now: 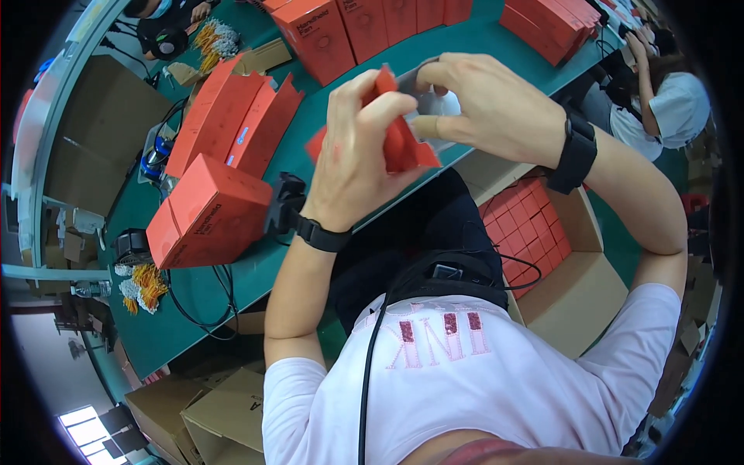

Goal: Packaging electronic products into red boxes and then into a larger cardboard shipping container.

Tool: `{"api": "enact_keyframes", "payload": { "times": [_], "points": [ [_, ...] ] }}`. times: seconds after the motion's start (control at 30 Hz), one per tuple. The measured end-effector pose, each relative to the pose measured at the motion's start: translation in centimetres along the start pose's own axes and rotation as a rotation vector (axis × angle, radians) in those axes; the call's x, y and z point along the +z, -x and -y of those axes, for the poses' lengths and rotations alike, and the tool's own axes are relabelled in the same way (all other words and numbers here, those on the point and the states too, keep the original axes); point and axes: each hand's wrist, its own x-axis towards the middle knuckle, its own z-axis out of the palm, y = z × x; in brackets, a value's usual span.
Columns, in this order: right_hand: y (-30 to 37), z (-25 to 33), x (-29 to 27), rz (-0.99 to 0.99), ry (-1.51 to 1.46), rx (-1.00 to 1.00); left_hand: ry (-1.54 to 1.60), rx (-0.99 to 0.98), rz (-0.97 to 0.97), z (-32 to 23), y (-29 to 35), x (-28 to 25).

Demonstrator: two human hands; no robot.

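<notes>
My left hand (349,155) is closed around a small red carton (401,146), whose flaps stand up at the end facing right. Close beside it, my right hand (496,101) is curled with thumb and forefinger on a whitish, partly see-through item (440,108) at the carton's mouth. Its exact kind is hidden by the fingers, and I cannot tell how far it sits inside the carton. Both hands are raised over the front edge of the green table (325,101). A tan band wraps one right finger.
Red cartons stand at the left (209,217) and back (318,39), with flattened or open ones (240,116) between. An open cardboard box (570,310) of small red cartons (527,225) sits low right. Black cables (225,310) hang at the left edge. Other people (659,101) work nearby.
</notes>
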Motion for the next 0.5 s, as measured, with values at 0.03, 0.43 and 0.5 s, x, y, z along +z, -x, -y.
{"api": "enact_keyframes", "payload": {
  "times": [0.03, 0.43, 0.5],
  "points": [
    [0.6, -0.6, 0.5, -0.001, -0.068, 0.009, -0.031, -0.015, 0.063, -0.8, -0.8, -0.2],
    [0.3, -9.5, 10.8, -0.087, -0.964, 0.514, -0.068, -0.224, 0.384, 1.4, -1.1, 3.1],
    [1.1, -12.0, 9.3, -0.072, -0.98, 0.607, -0.086, -0.269, 0.414, 2.3, -0.7, 2.7]
  ]
}}
